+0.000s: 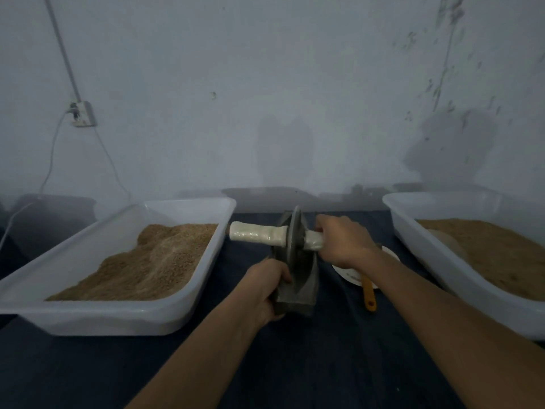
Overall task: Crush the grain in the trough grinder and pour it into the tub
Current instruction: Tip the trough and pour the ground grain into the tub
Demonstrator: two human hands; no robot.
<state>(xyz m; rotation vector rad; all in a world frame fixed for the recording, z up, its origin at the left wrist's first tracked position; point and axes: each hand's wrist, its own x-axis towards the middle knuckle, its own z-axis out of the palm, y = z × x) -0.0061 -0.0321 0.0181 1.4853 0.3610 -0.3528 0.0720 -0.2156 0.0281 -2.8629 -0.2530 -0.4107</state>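
Two tubs flank the work: the left tub (203, 293) and the right tub (418, 249), each holding brown grain. Between them on the dark cloth (295, 364) sits the trough grinder (298, 287), wheel (293, 231) upright in its groove. Left hand (267, 290) fingers wrap the trough's near end; right hand (342, 242) fingers curl round the right side of the white handle (256, 234). Risk: one-sided grip on the handle may tilt the wheel and skid or tip the trough, spilling grain. Yellow scoop (368, 293) and plate (348, 274) lie just beside.

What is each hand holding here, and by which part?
The left hand grips the trough at its near left side. The right hand grips the grinding wheel's right handle.
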